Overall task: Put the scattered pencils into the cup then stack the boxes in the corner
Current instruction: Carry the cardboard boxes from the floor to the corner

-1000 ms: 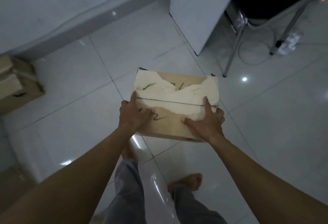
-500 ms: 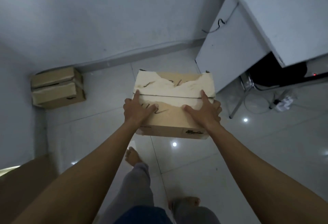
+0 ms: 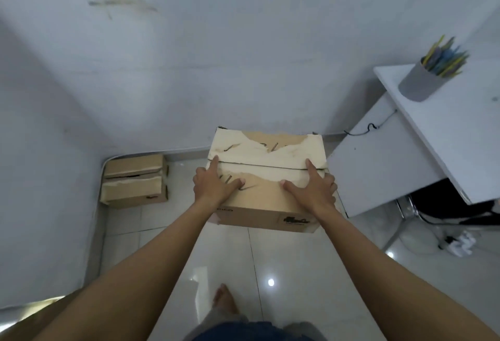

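Note:
I hold a cardboard box (image 3: pixel 267 200) with torn white top flaps in the air above the floor. My left hand (image 3: pixel 215 182) grips its left side and my right hand (image 3: pixel 311 189) grips its right side, thumbs on top. A second cardboard box (image 3: pixel 134 181) sits on the floor in the corner of the two walls, to the left and further away. On the white desk (image 3: pixel 443 129) at the right stands a grey cup (image 3: pixel 420 83) filled with several coloured pencils (image 3: pixel 446 56).
White walls meet at the left rear corner. The floor is glossy white tile (image 3: pixel 230 254). A chair with metal legs (image 3: pixel 411 221) and a cable with a power strip (image 3: pixel 460 242) lie under the desk. My bare foot (image 3: pixel 223 298) is below the box.
The view has tilted upward and I have stepped forward with the box. The corner box appears closer and the cup of pencils on the desk has come into view.

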`<state>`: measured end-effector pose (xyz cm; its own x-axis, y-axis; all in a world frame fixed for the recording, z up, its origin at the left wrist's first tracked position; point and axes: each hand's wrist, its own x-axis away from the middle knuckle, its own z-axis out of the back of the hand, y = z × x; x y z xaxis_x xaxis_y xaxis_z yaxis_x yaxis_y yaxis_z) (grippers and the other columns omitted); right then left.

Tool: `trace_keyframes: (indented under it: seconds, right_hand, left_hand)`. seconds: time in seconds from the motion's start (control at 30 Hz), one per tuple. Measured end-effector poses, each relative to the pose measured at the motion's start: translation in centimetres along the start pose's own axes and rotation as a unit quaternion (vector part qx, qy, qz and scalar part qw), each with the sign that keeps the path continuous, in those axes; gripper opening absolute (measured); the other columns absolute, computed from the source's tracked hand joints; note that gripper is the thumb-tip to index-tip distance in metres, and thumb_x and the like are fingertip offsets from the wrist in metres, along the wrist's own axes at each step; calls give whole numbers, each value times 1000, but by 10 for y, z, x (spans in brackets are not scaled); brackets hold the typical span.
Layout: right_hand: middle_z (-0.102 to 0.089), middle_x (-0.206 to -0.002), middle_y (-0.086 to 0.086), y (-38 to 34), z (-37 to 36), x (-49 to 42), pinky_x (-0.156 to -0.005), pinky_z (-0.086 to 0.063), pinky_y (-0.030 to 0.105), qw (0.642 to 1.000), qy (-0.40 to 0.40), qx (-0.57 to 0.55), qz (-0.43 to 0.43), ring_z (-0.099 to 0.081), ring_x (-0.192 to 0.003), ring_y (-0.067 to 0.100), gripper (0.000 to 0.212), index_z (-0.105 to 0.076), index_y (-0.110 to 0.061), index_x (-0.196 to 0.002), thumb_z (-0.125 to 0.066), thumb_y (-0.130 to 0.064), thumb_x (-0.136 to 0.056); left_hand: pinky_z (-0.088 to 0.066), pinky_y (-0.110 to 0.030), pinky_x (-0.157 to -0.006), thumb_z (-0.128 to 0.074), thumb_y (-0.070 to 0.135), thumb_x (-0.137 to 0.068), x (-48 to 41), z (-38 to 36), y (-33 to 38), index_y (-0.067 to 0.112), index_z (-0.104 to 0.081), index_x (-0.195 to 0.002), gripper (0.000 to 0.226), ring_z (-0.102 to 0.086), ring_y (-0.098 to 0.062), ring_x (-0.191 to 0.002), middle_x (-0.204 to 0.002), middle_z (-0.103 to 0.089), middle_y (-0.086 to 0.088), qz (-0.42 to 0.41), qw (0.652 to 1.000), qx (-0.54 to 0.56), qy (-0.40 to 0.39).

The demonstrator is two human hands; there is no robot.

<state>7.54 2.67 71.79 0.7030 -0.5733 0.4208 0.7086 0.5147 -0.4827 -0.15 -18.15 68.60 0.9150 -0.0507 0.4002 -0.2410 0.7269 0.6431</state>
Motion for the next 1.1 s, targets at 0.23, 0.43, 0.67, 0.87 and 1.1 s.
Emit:
trace_keyframes:
  seconds: [0.23,0.43,0.67,0.87,1.1]
  right_hand:
    - [-21,-146,15,-65,-19,-13,-106,-28,49,998,-18,15,51,-22,-135,35,96,-17,-40,-150,-67,-66,-72]
    - [-23,-146,17,-112,-44,-38,-107,-28,50,994,-56,36,87,-23,-135,36,95,-18,-41,-150,-66,-66,-72]
    - [-24,-146,18,-166,-77,-80,-106,-29,49,984,-117,69,117,-23,-135,36,94,-16,-39,-151,-65,-64,-75]
    - [-15,-150,16,-193,-103,-107,-109,-29,49,962,-207,100,145,-15,-140,36,105,-10,-35,-153,-73,-59,-71]
    - [-13,-153,17,-224,-140,-125,-113,-26,45,947,-253,122,156,-16,-141,36,111,-10,-31,-154,-80,-48,-70]
  left_hand:
    - [-35,-40,-106,-75,60,-66,-18,53,-16,28,-21,-150,105,-31,-31,-135,-142,-37,-14,22,999,14,42]
    - [-37,-39,-105,-76,63,-62,-40,83,-37,27,-24,-149,108,-34,-32,-133,-141,-37,-15,60,995,19,80]
    - [-36,-40,-105,-74,65,-63,-80,106,-58,26,-25,-149,106,-32,-32,-135,-143,-38,-14,114,988,6,102]
    - [-38,-42,-107,-77,63,-60,-111,125,-82,24,-24,-149,111,-36,-32,-133,-144,-37,-15,138,987,5,82]
    - [-41,-40,-107,-85,53,-57,-149,152,-123,22,-24,-150,115,-41,-29,-132,-145,-40,-12,148,987,10,54]
